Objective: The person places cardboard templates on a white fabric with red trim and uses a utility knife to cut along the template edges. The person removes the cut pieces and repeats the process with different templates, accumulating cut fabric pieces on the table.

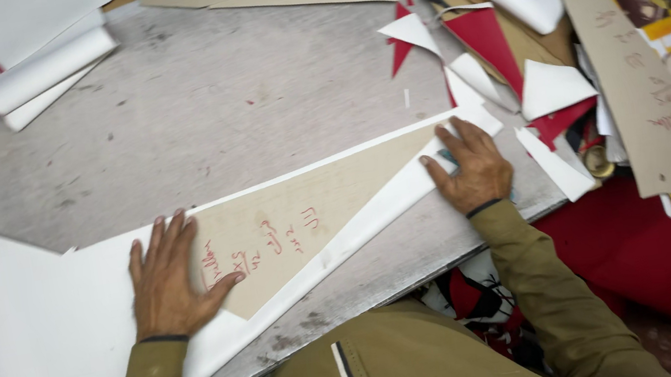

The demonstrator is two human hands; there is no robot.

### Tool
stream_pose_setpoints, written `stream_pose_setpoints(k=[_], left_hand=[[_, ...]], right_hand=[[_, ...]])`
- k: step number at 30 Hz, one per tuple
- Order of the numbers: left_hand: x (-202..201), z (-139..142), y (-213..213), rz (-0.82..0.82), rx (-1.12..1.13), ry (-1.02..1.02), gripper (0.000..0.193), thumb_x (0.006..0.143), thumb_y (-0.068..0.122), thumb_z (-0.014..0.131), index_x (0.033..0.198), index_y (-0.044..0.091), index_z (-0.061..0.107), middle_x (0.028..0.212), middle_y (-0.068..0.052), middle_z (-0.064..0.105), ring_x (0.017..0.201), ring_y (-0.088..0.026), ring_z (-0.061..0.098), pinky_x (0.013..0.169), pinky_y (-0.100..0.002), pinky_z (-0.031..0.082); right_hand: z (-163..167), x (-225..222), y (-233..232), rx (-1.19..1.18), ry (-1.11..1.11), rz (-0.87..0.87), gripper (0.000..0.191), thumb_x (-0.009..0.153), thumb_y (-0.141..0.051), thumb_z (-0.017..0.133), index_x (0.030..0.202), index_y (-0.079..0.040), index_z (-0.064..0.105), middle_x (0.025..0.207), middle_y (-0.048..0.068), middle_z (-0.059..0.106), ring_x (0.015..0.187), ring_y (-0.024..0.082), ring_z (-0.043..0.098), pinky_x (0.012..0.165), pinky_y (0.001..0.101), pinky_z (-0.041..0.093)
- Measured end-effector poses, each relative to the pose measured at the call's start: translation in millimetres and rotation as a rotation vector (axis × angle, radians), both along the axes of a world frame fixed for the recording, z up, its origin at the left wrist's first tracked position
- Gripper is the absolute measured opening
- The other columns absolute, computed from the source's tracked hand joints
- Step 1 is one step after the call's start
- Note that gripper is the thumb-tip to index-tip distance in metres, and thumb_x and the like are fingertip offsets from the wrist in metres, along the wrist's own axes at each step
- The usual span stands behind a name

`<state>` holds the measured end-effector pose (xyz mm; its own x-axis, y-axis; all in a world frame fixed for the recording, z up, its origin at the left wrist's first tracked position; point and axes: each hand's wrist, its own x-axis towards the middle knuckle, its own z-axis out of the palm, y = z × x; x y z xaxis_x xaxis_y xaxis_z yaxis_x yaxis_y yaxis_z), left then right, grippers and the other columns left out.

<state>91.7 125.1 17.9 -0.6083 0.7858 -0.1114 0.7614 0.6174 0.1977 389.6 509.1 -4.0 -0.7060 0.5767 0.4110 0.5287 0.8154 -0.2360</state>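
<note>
A long tan cardboard triangle [305,220], marked with red handwriting, lies on a white sheet [38,352] across the grey worktop [189,113], its tip pointing right. The left hand [171,282] presses flat, fingers spread, on the triangle's wide end, gripping nothing. The right hand [469,167] rests open at the narrow tip, palm down on the sheet's edge. Red and white offcuts [503,54] lie just beyond.

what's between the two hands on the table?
Head view: a tan triangular cardboard template on white sheet material spans from left hand to right hand; nothing else.
</note>
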Motion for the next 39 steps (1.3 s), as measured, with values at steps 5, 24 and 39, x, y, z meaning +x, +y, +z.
stream_pose_setpoints(k=[5, 24, 39], left_hand=[[3.4, -14.1, 4.5, -0.063, 0.172, 0.03, 0.111, 0.067, 0.08, 0.063, 0.148, 0.007, 0.044, 0.16, -0.013, 0.036, 0.152, -0.029, 0.023, 0.124, -0.052, 0.011], [26.1, -0.8, -19.4, 0.143, 0.271, 0.046, 0.097, 0.079, 0.073, 0.068, 0.148, 0.008, 0.05, 0.154, -0.028, 0.038, 0.146, -0.042, 0.032, 0.122, -0.056, 0.026], [56.3, -12.8, -23.3, 0.186, 0.287, 0.189, 0.08, 0.09, 0.064, 0.067, 0.145, 0.007, 0.057, 0.141, -0.022, 0.048, 0.137, -0.042, 0.037, 0.119, -0.057, 0.025]], right_hand=[[7.9, 0.1, -2.9, -0.021, 0.019, -0.017, 0.052, 0.09, -0.039, 0.077, 0.127, -0.003, 0.072, 0.137, 0.024, 0.064, 0.129, 0.038, 0.06, 0.098, 0.0458, 0.057], [-19.2, 14.6, -4.9, 0.157, -0.068, 0.029, 0.049, 0.108, -0.047, 0.073, 0.132, -0.004, 0.074, 0.135, 0.019, 0.07, 0.127, 0.031, 0.063, 0.105, 0.0397, 0.057], [-17.5, 14.4, -12.8, 0.268, -0.094, 0.036, 0.045, 0.109, -0.042, 0.072, 0.132, -0.003, 0.072, 0.135, 0.018, 0.069, 0.127, 0.028, 0.061, 0.106, 0.0364, 0.057]])
